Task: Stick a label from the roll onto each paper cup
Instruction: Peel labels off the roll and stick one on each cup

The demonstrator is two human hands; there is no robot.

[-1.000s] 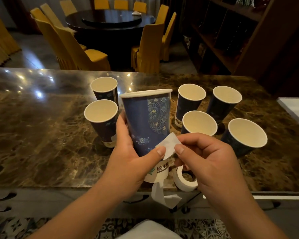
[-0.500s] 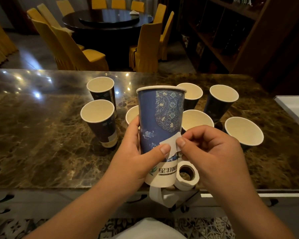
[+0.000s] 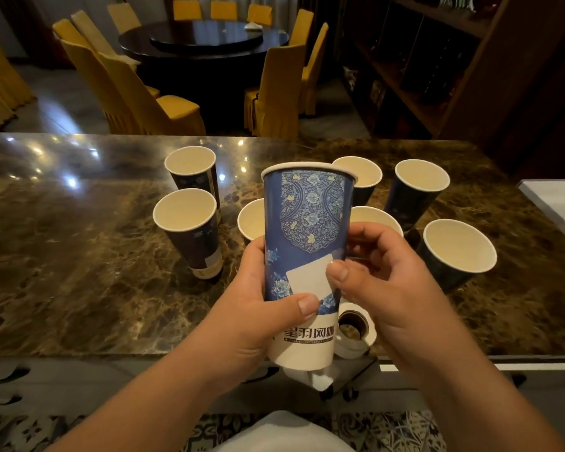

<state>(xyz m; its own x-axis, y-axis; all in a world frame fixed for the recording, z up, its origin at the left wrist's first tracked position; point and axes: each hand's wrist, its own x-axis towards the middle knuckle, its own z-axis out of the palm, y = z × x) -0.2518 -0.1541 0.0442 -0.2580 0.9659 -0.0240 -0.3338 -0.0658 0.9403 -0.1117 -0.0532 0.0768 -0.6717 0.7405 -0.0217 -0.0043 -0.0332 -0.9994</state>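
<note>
A tall blue patterned paper cup (image 3: 307,230) with a white base is held upright above the table's front edge by my left hand (image 3: 258,308). A white label (image 3: 309,278) lies flat on the cup's side. The thumb of my right hand (image 3: 385,282) presses the label's right edge, its fingers wrapped behind the cup. My left thumb touches the label's lower edge. The white label roll (image 3: 354,334) lies on the table just right of the cup's base, with a loose backing strip (image 3: 313,378) hanging below.
Several dark blue paper cups stand open on the brown marble table (image 3: 79,272): two at left (image 3: 185,210), one partly hidden behind the held cup (image 3: 250,220), several at right (image 3: 459,246). Yellow chairs and a round table stand beyond. A white surface (image 3: 558,203) sits at the right.
The label went from being pinched loose in my right fingers to lying flat on the cup's side. The cup was turned and raised closer to me.
</note>
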